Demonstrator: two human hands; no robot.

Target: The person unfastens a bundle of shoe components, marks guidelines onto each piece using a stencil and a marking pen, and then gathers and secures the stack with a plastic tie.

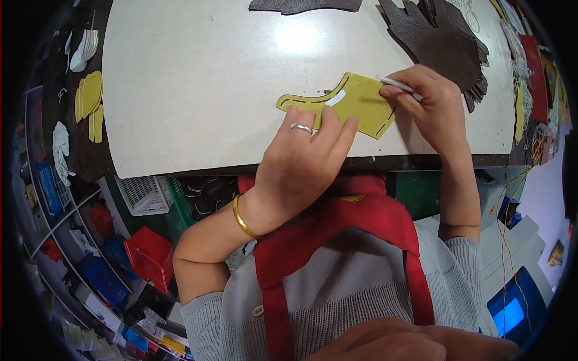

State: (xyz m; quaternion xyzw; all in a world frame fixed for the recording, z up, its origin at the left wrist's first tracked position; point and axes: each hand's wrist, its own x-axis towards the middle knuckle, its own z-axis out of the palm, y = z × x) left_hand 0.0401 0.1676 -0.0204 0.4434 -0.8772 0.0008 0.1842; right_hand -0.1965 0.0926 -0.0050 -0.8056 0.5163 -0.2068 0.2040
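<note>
A flat yellow template (364, 96) with slots along its edges lies near the table's front edge, with a small white label stuck on it. My left hand (307, 147) rests over its lower left part, fingers bent a little and apart, fingertips pressing down on it. That hand wears a ring and a gold bangle; its thumb is hidden. My right hand (430, 99) pinches a slim whitish pen (400, 86), its tip at the template's upper right edge. A small dark bit shows beside the template's curved edge; what lies beneath is mostly hidden.
Dark brown leather pieces (448, 45) are piled at the table's far right; another leather piece (304, 6) lies at the far edge. More yellow templates (90, 96) hang over the left side. Below the white table (180, 90) stand a white basket (144, 195) and a red bin (149, 259).
</note>
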